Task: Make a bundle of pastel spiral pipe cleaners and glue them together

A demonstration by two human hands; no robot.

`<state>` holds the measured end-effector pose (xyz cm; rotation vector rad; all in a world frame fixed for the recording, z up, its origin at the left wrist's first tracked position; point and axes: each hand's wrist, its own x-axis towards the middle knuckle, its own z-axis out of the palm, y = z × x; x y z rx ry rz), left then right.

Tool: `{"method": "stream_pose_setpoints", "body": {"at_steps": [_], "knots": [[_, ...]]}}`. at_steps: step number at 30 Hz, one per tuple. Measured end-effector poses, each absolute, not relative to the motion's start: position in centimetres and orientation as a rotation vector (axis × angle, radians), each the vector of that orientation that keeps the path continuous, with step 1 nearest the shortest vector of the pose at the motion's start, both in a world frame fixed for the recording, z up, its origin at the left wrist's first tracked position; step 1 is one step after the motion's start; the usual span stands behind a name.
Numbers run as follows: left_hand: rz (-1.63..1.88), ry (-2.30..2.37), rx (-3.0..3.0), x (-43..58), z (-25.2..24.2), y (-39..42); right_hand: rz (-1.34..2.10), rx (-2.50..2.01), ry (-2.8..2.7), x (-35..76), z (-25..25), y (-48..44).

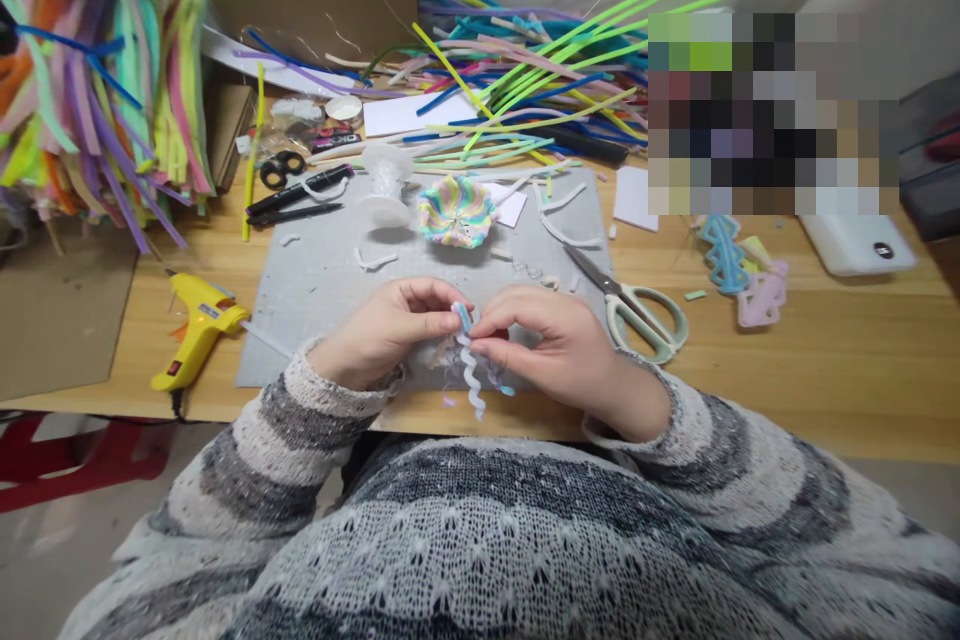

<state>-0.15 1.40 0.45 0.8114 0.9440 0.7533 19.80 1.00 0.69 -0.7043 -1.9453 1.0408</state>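
Observation:
Just above the front edge of the grey cutting mat (300,320), my left hand (390,325) pinches the top of a small pale-blue and lilac pipe-cleaner piece (463,318). From the other side, my right hand (551,335) closes thumb and forefinger on the same piece. A wavy white pipe cleaner (471,375) dangles below the fingertips; whether it is joined to the piece is hidden. Thin curly strands with a blue tip (507,390) show beneath my right hand. Farther back on the mat sits a striped pastel pipe-cleaner dish shape (457,212).
Green-handled scissors (637,310) lie open on the right, a yellow glue gun (196,325) on the left. Behind are a spool of clear thread (385,185), black pens (300,195) and heaped pipe cleaners (525,70). Blue and pink woven pieces (724,255) lie near a white device (859,245).

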Motion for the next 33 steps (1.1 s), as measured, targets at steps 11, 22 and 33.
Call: {"method": "stream_pose_setpoints", "body": {"at_steps": [11, 22, 33], "knots": [[0.769, 0.989, 0.893, 0.1, 0.6, 1.3, 1.047, -0.739, -1.958, 19.6, 0.1, 1.1], [0.871, 1.039, 0.947, -0.7, 1.1, 1.6, 1.089, -0.922, -1.641, 19.8, -0.3, 1.3], [1.119, 1.111, 1.403, -1.3, 0.8, 1.8, 0.584, -0.842, -1.886, 19.0, -1.4, 0.7]]}}
